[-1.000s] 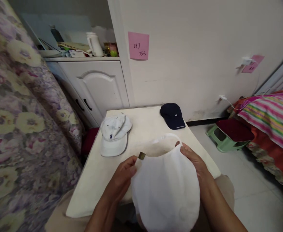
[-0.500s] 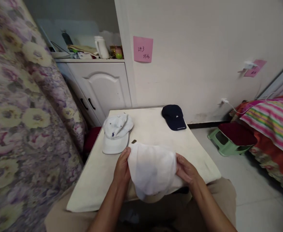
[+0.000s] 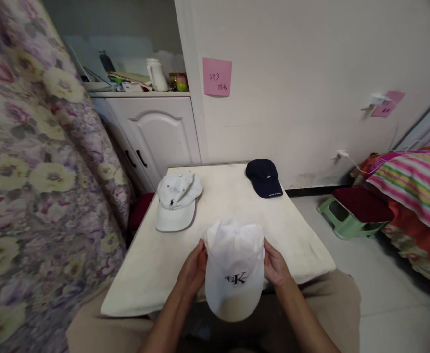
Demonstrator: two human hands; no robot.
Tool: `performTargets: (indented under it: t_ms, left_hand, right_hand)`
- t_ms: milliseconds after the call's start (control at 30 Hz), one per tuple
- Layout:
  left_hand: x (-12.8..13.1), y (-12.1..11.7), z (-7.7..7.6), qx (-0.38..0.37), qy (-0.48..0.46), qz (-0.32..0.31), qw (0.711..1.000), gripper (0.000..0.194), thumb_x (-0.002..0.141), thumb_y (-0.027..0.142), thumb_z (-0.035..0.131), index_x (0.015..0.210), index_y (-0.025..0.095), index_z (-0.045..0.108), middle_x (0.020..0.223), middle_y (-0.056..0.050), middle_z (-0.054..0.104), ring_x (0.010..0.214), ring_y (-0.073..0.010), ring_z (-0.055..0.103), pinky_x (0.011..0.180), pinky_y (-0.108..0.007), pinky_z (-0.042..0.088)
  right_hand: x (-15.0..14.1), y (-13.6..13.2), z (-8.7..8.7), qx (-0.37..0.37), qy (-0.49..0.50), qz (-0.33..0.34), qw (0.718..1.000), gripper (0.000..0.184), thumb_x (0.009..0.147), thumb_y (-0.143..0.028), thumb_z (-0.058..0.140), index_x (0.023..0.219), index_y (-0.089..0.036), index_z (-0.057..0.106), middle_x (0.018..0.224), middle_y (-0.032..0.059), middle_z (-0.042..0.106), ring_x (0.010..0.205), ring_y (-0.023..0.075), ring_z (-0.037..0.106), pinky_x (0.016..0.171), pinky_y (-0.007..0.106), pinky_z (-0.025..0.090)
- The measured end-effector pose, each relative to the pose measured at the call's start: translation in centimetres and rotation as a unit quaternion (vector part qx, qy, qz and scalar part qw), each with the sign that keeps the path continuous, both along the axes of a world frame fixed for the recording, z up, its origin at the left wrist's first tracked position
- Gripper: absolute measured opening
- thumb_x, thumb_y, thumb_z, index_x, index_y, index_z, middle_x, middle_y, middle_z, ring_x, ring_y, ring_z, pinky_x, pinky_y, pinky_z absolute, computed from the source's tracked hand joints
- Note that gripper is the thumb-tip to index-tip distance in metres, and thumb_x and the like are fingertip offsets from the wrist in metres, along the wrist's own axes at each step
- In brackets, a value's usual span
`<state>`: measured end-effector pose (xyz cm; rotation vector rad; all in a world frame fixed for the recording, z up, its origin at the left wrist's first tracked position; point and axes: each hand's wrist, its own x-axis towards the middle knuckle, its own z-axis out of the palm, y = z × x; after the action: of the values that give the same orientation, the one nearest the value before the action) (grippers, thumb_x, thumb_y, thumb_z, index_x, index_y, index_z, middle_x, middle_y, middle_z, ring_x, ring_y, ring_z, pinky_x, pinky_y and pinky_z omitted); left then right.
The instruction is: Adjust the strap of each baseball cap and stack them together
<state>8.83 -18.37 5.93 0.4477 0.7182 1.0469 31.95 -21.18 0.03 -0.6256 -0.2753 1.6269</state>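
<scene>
I hold a white cap with a dark logo (image 3: 234, 267) at the near edge of a cream table (image 3: 222, 206), its brim pointing toward me. My left hand (image 3: 193, 268) grips the cap's left side, fingers curled against the fabric. On the cap's right side my right hand (image 3: 274, 264) grips in the same way. A second white cap (image 3: 177, 200) lies on the table to the far left. Near the table's back edge on the right sits a dark navy cap (image 3: 264, 177).
A floral curtain or cover (image 3: 34, 171) fills the left side. A white cabinet (image 3: 152, 132) with clutter on top stands behind the table. A pink note (image 3: 216, 76) hangs on the wall. A green stool (image 3: 343, 213) and a striped bed cover (image 3: 413, 181) are on the right.
The white cap came down from close to the camera onto the table's near edge and turned over, so its logo now faces up. Both hands stayed on its sides.
</scene>
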Motion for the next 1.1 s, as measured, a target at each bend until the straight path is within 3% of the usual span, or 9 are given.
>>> performTargets:
  t_ms: [67, 233, 300, 467, 567, 767, 900, 1000, 1100]
  left_hand:
    - [-0.3, -1.6, -0.1, 0.007, 0.011, -0.009, 1.0, 0.017, 0.08, 0.024, 0.076, 0.092, 0.012, 0.072, 0.088, -0.009, 0.078, 0.083, -0.0228, 0.073, 0.074, -0.026, 0.057]
    - [-0.9, -5.2, 0.5, 0.03, 0.045, -0.083, 0.995, 0.04, 0.081, 0.023, 0.075, 0.118, 0.012, 0.067, 0.11, -0.016, 0.074, 0.095, -0.0285, 0.072, 0.08, -0.033, 0.055]
    - [-0.7, -6.6, -0.3, 0.023, 0.032, -0.082, 0.996, 0.043, 0.082, 0.023, 0.074, 0.123, 0.013, 0.065, 0.114, -0.016, 0.073, 0.101, -0.0303, 0.07, 0.087, -0.036, 0.054]
    - [0.7, -9.5, -4.5, -0.04, -0.01, -0.04, 0.998, 0.047, 0.071, 0.023, 0.08, 0.116, 0.013, 0.07, 0.111, -0.014, 0.075, 0.11, -0.0343, 0.066, 0.099, -0.044, 0.048]
    - [1.0, -10.1, -4.9, -0.034, -0.01, -0.05, 0.998, 0.048, 0.068, 0.021, 0.081, 0.114, 0.011, 0.071, 0.111, -0.016, 0.075, 0.112, -0.0364, 0.065, 0.101, -0.047, 0.046]
    - [-0.7, -9.0, -0.9, 0.027, 0.019, -0.102, 0.994, 0.058, 0.067, 0.021, 0.08, 0.123, 0.009, 0.067, 0.112, -0.019, 0.074, 0.116, -0.0406, 0.062, 0.098, -0.05, 0.047]
    - [-2.1, -7.0, 1.4, 0.06, 0.043, -0.098, 0.992, 0.06, 0.068, 0.021, 0.079, 0.125, 0.01, 0.065, 0.115, -0.02, 0.073, 0.114, -0.04, 0.063, 0.095, -0.048, 0.05]
    - [-2.8, -3.8, 3.8, 0.098, 0.076, -0.083, 0.989, 0.06, 0.068, 0.018, 0.079, 0.125, 0.009, 0.064, 0.112, -0.019, 0.074, 0.109, -0.0382, 0.066, 0.092, -0.046, 0.053]
    - [-3.5, 1.1, 7.6, 0.167, 0.091, -0.03, 0.981, 0.069, 0.066, 0.015, 0.081, 0.131, 0.011, 0.059, 0.111, -0.017, 0.075, 0.107, -0.036, 0.068, 0.092, -0.044, 0.054]
  right_hand:
    - [0.0, 0.1, -0.1, -0.002, 0.003, -0.005, 1.0, 0.03, 0.077, -0.033, 0.079, 0.102, -0.02, 0.071, 0.093, 0.0018, 0.079, 0.099, 0.0244, 0.072, 0.085, 0.036, 0.059]
    - [0.0, 0.3, 0.1, -0.007, 0.013, -0.002, 1.0, 0.028, 0.078, -0.034, 0.078, 0.102, -0.021, 0.072, 0.092, 0.0003, 0.08, 0.092, 0.0214, 0.074, 0.082, 0.032, 0.059]
    - [0.0, 0.3, 0.0, -0.009, 0.021, -0.005, 1.0, 0.027, 0.076, -0.033, 0.078, 0.1, -0.021, 0.072, 0.092, -0.0003, 0.08, 0.089, 0.0198, 0.074, 0.082, 0.03, 0.059]
    - [0.1, 0.3, -1.0, -0.013, 0.032, -0.018, 0.999, 0.03, 0.076, -0.033, 0.078, 0.103, -0.02, 0.073, 0.093, 0.0014, 0.08, 0.084, 0.021, 0.074, 0.082, 0.033, 0.06]
    - [0.2, 0.3, -1.6, -0.011, 0.04, -0.025, 0.999, 0.024, 0.075, -0.029, 0.078, 0.096, -0.019, 0.074, 0.089, 0.0021, 0.08, 0.083, 0.0225, 0.075, 0.084, 0.036, 0.059]
    - [0.7, 0.8, -2.2, -0.018, 0.1, -0.042, 0.994, 0.022, 0.075, -0.021, 0.074, 0.096, -0.019, 0.074, 0.094, 0.0033, 0.08, 0.09, 0.0233, 0.074, 0.086, 0.037, 0.06]
    - [0.7, 1.1, -1.9, -0.005, 0.159, -0.008, 0.987, 0.023, 0.079, -0.018, 0.072, 0.102, -0.018, 0.072, 0.1, 0.0056, 0.079, 0.092, 0.0195, 0.073, 0.085, 0.031, 0.06]
    - [0.5, 1.1, -1.5, 0.008, 0.173, 0.011, 0.985, 0.025, 0.079, -0.015, 0.074, 0.104, -0.017, 0.071, 0.101, 0.0054, 0.078, 0.09, 0.015, 0.073, 0.082, 0.025, 0.059]
    - [0.3, 1.0, -1.5, 0.015, 0.177, 0.038, 0.983, 0.032, 0.082, -0.012, 0.071, 0.114, -0.016, 0.068, 0.102, 0.0069, 0.077, 0.086, 0.012, 0.073, 0.078, 0.023, 0.059]
